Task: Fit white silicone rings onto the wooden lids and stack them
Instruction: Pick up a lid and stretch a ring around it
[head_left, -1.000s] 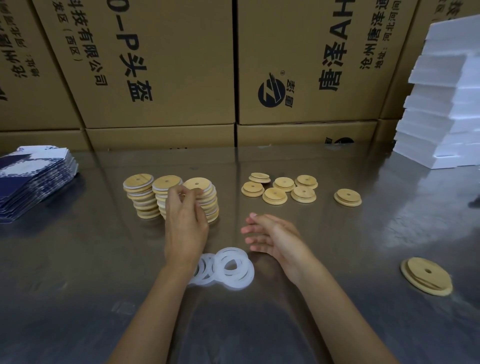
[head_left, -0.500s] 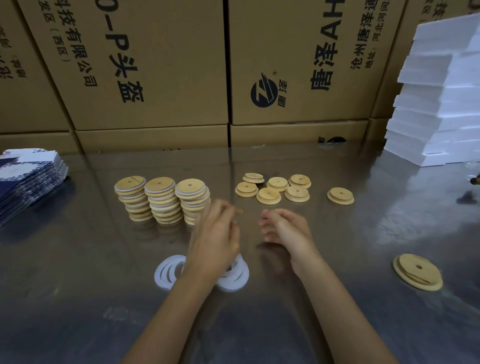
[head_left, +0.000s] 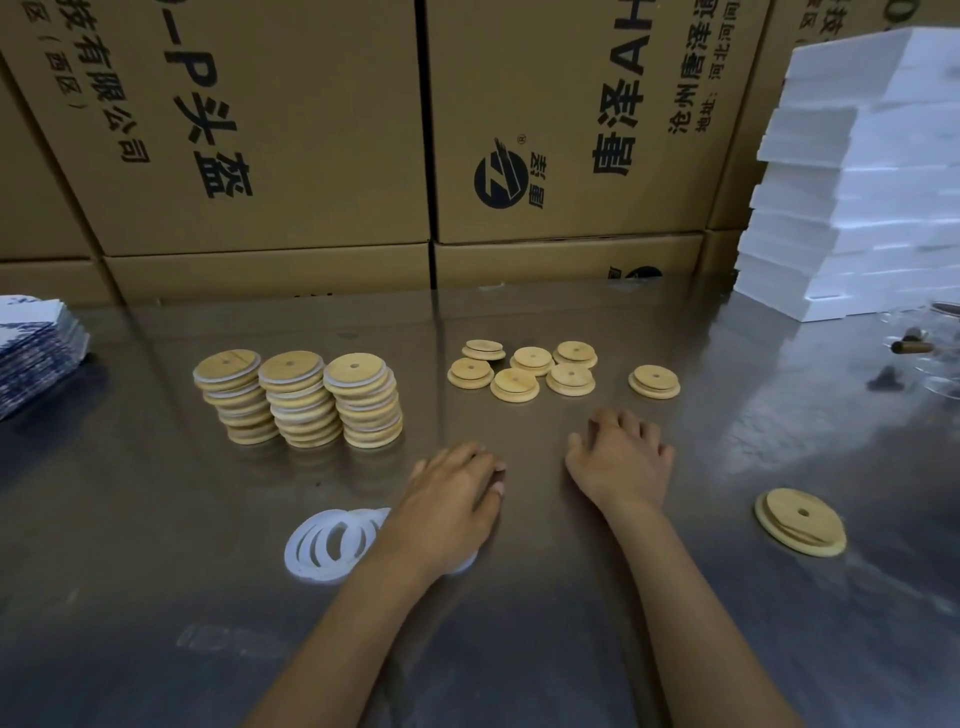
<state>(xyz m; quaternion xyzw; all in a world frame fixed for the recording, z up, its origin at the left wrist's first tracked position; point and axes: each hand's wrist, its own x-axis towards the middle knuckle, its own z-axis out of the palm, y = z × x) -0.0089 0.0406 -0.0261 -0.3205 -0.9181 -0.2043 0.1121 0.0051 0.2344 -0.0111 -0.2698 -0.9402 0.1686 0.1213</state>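
Left hand, fingers loosely curled and holding nothing visible, lay over overlapping white silicone rings; right hand rested empty. Beyond: bare round wooden lids, three ringed stacks. Overlapped rings could lift together.
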